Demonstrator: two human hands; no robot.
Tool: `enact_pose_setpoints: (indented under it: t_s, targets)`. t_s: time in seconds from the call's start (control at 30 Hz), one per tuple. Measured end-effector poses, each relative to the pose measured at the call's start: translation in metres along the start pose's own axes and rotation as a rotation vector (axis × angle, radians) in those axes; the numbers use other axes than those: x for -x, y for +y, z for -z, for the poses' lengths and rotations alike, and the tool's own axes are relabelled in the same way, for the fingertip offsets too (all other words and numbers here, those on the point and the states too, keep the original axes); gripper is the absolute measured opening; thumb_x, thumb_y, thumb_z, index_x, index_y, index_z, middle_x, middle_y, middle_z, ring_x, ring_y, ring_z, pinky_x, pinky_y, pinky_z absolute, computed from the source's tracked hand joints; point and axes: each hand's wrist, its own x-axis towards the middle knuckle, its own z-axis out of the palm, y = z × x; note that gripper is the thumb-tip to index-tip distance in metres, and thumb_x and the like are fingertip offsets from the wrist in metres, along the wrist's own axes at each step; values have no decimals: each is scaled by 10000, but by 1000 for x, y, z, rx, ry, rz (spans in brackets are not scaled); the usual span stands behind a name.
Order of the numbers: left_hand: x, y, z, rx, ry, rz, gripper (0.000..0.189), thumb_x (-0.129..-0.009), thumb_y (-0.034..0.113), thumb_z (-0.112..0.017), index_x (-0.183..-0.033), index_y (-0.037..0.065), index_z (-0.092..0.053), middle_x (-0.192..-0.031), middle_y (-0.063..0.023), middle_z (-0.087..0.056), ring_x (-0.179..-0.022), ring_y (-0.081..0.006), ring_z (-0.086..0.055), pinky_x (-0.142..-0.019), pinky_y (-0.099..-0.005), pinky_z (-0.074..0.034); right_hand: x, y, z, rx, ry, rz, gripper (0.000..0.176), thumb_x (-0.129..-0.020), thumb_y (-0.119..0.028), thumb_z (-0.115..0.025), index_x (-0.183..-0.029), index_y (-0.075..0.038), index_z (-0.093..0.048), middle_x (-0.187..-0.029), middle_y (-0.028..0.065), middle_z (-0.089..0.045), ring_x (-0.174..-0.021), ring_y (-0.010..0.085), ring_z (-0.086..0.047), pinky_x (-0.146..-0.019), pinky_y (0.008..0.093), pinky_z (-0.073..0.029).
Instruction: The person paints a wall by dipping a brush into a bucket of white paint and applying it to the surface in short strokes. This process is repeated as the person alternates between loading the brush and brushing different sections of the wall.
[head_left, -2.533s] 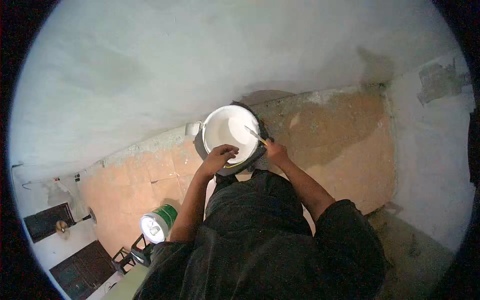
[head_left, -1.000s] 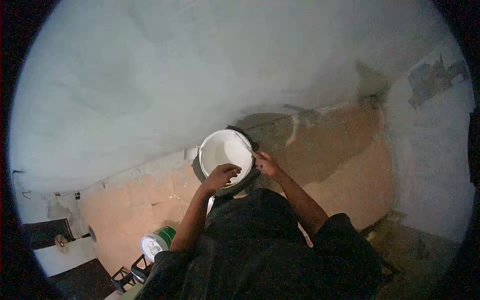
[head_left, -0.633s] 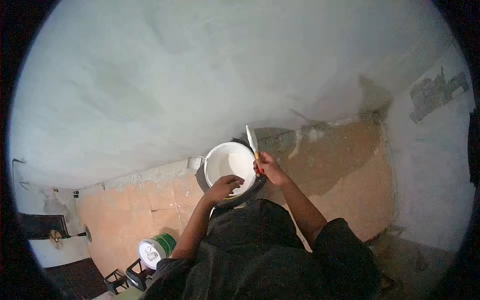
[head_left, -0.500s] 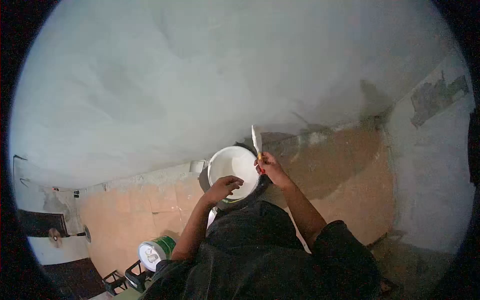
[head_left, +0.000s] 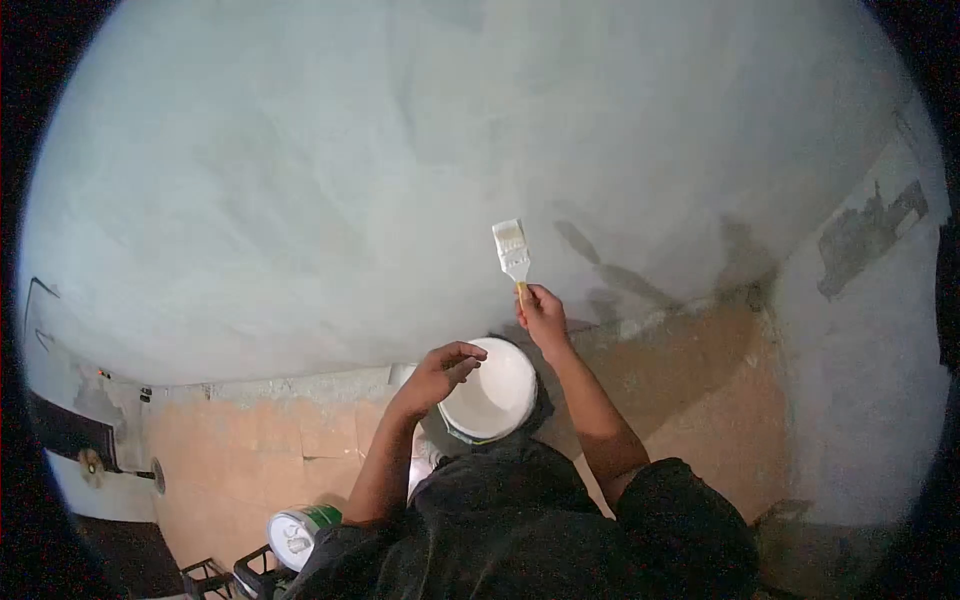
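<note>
My right hand is closed around the handle of a paintbrush, whose white-coated bristles point up in front of the grey-white wall. A white bucket with pale contents stands below, near my body. Over the bucket's upper left rim, my left hand is held with its fingers bent and apart, holding nothing.
A green and white paint bucket stands at the lower left beside a black frame. The orange-brown floor meets the wall's base. At the far left is a fan. A side wall rises on the right.
My right hand and the brush have moved up, and the brush's broad face now shows. The bucket appears lower and further right in view. My left hand sits slightly higher relative to the bucket.
</note>
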Motion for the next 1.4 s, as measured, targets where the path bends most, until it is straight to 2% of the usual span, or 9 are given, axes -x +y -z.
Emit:
enact_pose_setpoints:
  t_s: [0.13, 0.33, 0.53, 0.73, 1.13, 1.2, 1.23, 1.27, 1.4]
  targets:
    - [13, 32, 6, -11, -4, -42, 223, -978, 160, -545, -1152, 44, -622, -1122, -52, -644, -1067, -166, -586, -874, -326, -479, -7, -66, -28, -147, -101, -7, 199, -1011, -196, -505, -1046, -13, -574, -724, 17, -547, -547, 79, -471, -500, 221, -397]
    - [18, 24, -29, -42, 19, -186, 197, -978, 131, -535, -1127, 35, -624, -1094, -64, -651, -1053, -172, -591, -888, -330, -477, -4, -75, -20, -272, -186, 85, 179, -1009, -191, -511, -999, -14, -538, -774, 39, -567, -535, 74, -454, -477, 229, -370]
    - [39, 37, -33, 60, 40, -201, 182, -969, 88, -526, -1117, 33, -617, -1115, -65, -644, -1075, -173, -586, -931, -320, -454, 6, -68, -18, -183, -32, 36, 311, -999, -349, -527, -974, -40, -558, -668, -28, -488, -491, 43, -389, -431, 208, -300]
    - [35, 5, -37, 71, 38, -126, 182, -964, 89, -544, -1113, 29, -629, -1070, -38, -655, -1020, -138, -581, -873, -289, -455, 6, -10, 4, -171, 253, -206, 415, -975, -444, -544, -891, -43, -608, -589, -36, -449, -443, 55, -382, -398, 226, -284]
    - [23, -3, -37, 10, -70, -136, 164, -970, 75, -529, -1097, 40, -628, -1106, -51, -656, -1070, -169, -593, -868, -318, -470, -54, -99, -10, -10, 331, 193, 373, -959, -383, -589, -819, -38, -611, -589, -30, -466, -440, 49, -392, -390, 235, -286]
    - [20, 2, -38, 8, -90, -154, 162, -972, 78, -535, -1099, 40, -626, -1108, -51, -655, -1073, -174, -596, -867, -319, -471, -67, -94, -14, 126, 242, 57, 373, -953, -389, -599, -814, -42, -607, -570, -24, -468, -432, 60, -403, -381, 246, -298]
    - [19, 5, -39, -14, -90, -145, 161, -971, 77, -536, -1100, 39, -625, -1110, -53, -655, -1075, -175, -595, -868, -321, -472, -67, -88, -17, -48, 187, -74, 394, -946, -404, -609, -806, -36, -599, -550, -14, -471, -420, 73, -411, -368, 255, -301]
    - [18, 6, -39, -36, -90, -137, 161, -970, 76, -537, -1100, 37, -624, -1112, -55, -655, -1076, -177, -595, -870, -322, -472, -83, -55, -17, 37, 193, -3, 432, -943, -422, -608, -792, -19, -586, -536, 0, -469, -405, 80, -407, -358, 252, -294]
    - [19, 7, -40, 12, -107, -157, 175, -970, 73, -529, -1111, 32, -624, -1107, -57, -654, -1060, -172, -594, -871, -319, -469, -59, -39, -24, -76, 181, -205, 478, -950, -441, -587, -782, 7, -582, -531, 24, -480, -376, 107, -413, -346, 270, -304]
